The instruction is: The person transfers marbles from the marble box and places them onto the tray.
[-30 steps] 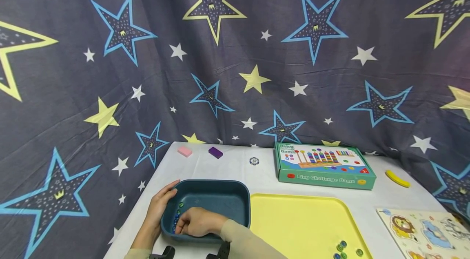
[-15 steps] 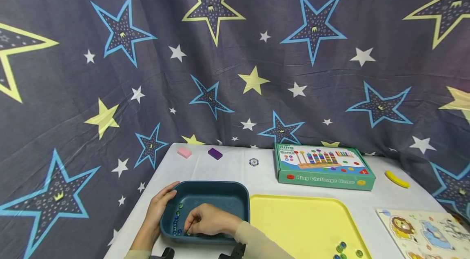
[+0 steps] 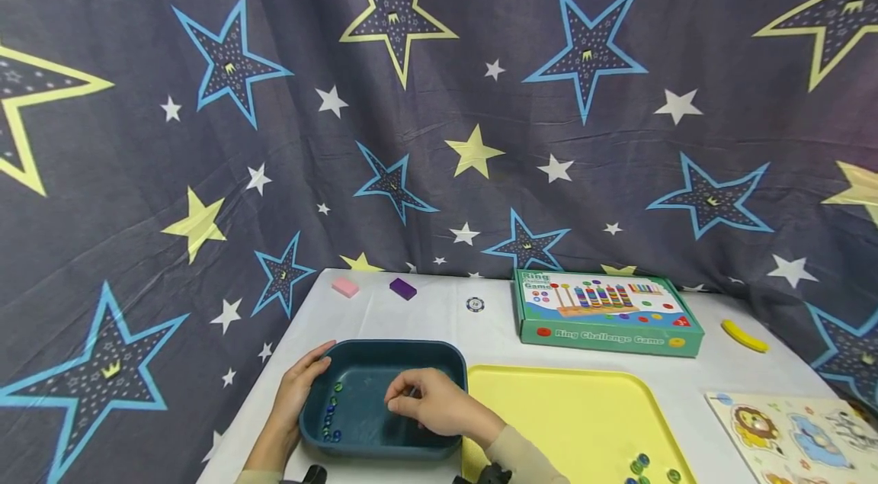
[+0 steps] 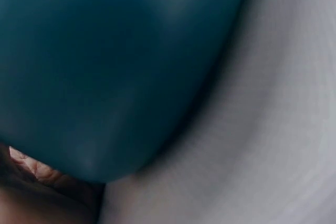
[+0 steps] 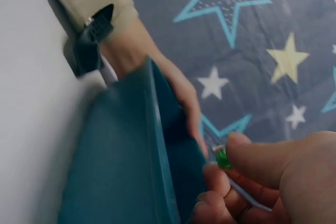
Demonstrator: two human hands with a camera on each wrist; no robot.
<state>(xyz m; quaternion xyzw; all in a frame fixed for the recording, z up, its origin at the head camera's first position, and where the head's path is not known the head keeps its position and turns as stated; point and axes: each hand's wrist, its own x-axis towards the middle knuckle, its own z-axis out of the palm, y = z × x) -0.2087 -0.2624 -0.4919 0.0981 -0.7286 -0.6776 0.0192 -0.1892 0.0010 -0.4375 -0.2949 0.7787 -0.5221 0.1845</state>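
Note:
My left hand (image 3: 296, 392) holds the left end of a dark teal bin (image 3: 384, 447), its fingers along the outer side near the rim. The bin's outer wall (image 4: 121, 77) fills much of the left wrist view. My right hand (image 3: 428, 402) is over the bin's right half. In the right wrist view, its thumb and fingertip pinch a green marble (image 5: 221, 157). Blue and green marbles (image 3: 329, 409) form a line along the bin's left side, with a blue marble (image 3: 337, 436) beside the line's near end.
A yellow tray (image 3: 549, 408) adjoins the bin, with several marbles (image 3: 643, 459) at its near right. Behind stand a green game box (image 3: 610, 312), a chip (image 3: 475, 304), a purple block (image 3: 402, 288) and a pink block (image 3: 345, 286). An animal puzzle board (image 3: 796, 431) lies right.
My right hand has moved right and up from the marble line towards the bin's right side. One blue marble now shows beside the line. My left hand has stayed at the bin's left end.

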